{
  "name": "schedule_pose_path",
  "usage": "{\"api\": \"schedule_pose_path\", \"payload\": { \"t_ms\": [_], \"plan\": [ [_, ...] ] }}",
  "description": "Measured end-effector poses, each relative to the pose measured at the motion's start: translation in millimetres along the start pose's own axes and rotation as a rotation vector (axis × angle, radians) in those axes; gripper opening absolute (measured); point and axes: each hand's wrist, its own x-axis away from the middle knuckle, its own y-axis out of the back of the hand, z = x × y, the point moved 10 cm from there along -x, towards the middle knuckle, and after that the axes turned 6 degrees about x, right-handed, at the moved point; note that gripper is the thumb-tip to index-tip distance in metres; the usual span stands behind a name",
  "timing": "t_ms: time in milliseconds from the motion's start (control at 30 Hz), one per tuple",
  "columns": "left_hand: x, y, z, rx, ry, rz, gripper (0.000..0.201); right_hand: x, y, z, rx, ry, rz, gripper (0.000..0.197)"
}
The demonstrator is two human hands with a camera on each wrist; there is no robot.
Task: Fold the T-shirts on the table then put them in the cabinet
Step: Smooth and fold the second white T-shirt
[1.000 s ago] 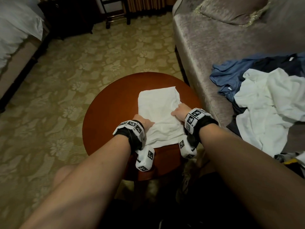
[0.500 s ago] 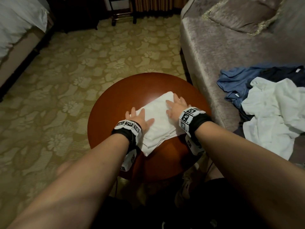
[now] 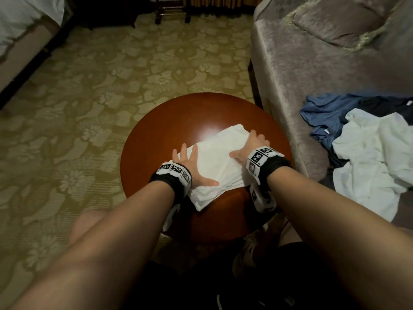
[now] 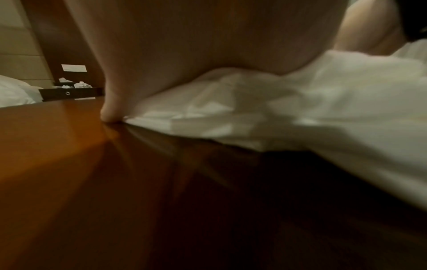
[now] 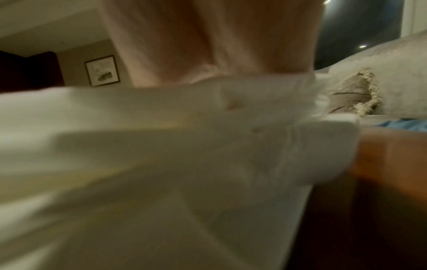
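A folded white T-shirt (image 3: 220,157) lies slantwise on the round red-brown table (image 3: 169,121). My left hand (image 3: 190,163) lies flat on the shirt's left edge with fingers spread, one finger touching the wood beside it. On the shirt's right edge my right hand (image 3: 250,147) presses flat with straight fingers. The left wrist view shows my palm (image 4: 184,45) resting on the white cloth (image 4: 300,113) just above the tabletop (image 4: 69,164). White fabric (image 5: 161,155) fills the blurred right wrist view under my right hand (image 5: 208,40).
A grey sofa (image 3: 312,63) stands right of the table with a cushion (image 3: 339,19) and a heap of blue, dark and white shirts (image 3: 368,153). Patterned carpet (image 3: 89,108) spreads left and beyond. A bed (image 3: 20,25) is at far left. My knee (image 3: 89,224) sits beside the table.
The shirt went from a longer rectangle to a shorter, turned, folded packet. Both hands, first curled at its near edge, now lie flat and spread, and have slid outward toward its two sides.
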Motion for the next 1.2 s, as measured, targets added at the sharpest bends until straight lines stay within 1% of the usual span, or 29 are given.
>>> {"api": "schedule_pose_path", "payload": {
  "t_ms": [67,167,200,267,300,367,400,500,533,633,700,767,833,933,1033,1100,1133,1200],
  "plan": [
    [0.2,0.0,-0.4,0.012,-0.039,-0.011,0.141,4.7,2.9,-14.1,-0.131,-0.088,0.008,0.089],
    [4.1,-0.5,1.1,0.025,-0.096,-0.033,0.140,9.8,4.3,-28.1,-0.221,-0.138,0.075,0.052],
    [5.7,-0.6,2.9,0.020,-0.107,-0.035,0.140,12.4,3.1,-28.8,-0.218,-0.141,0.114,0.051],
    [7.9,-1.4,6.6,0.020,-0.113,-0.031,0.139,15.2,0.5,-27.8,-0.183,-0.145,0.170,0.068],
    [9.0,-1.8,8.0,0.025,-0.111,-0.030,0.138,15.8,-1.0,-25.1,-0.188,-0.138,0.186,0.073],
    [11.8,-0.6,9.5,0.037,-0.100,-0.031,0.134,19.7,-1.3,-17.7,-0.227,-0.106,0.188,0.072],
    [13.6,0.1,10.1,0.046,-0.091,-0.030,0.132,22.0,1.1,-13.7,-0.236,-0.076,0.172,0.066],
    [17.1,-0.3,13.6,0.100,-0.062,-0.034,0.121,29.1,14.6,8.0,-0.310,0.083,0.096,0.034],
    [19.7,-0.7,13.9,0.128,-0.058,-0.046,0.117,33.0,21.7,14.6,-0.346,0.130,0.063,0.030],
    [31.5,-0.4,15.4,0.203,-0.042,-0.125,0.098,48.8,47.1,33.7,-0.356,0.261,-0.049,0.034],
    [40.0,3.7,18.3,0.272,-0.021,-0.157,0.090,65.1,64.5,49.9,-0.332,0.363,-0.116,0.032],
    [46.2,12.5,20.6,0.348,-0.010,-0.176,0.089,82.2,81.5,65.3,-0.340,0.447,-0.168,0.031],
    [55.2,28.6,19.8,0.482,-0.009,-0.213,0.089,101.0,100.6,78.2,-0.355,0.516,-0.214,0.031],
    [72.9,52.9,21.8,0.692,0.028,-0.274,0.080,128.6,132.0,94.2,-0.368,0.614,-0.285,0.030],
    [91.1,74.7,20.0,0.857,0.012,-0.307,0.082,155.2,162.8,104.7,-0.367,0.684,-0.352,0.028],
    [100.8,83.8,17.4,0.972,-0.014,-0.315,0.088,173.4,182.6,108.5,-0.386,0.727,-0.387,0.026],
    [106.4,87.0,15.5,1.039,-0.022,-0.309,0.096,183.4,192.7,109.3,-0.410,0.744,-0.399,0.024],
    [112.2,94.2,11.4,1.174,-0.053,-0.316,0.119,201.3,212.0,107.2,-0.486,0.773,-0.404,0.019]
  ]
}}
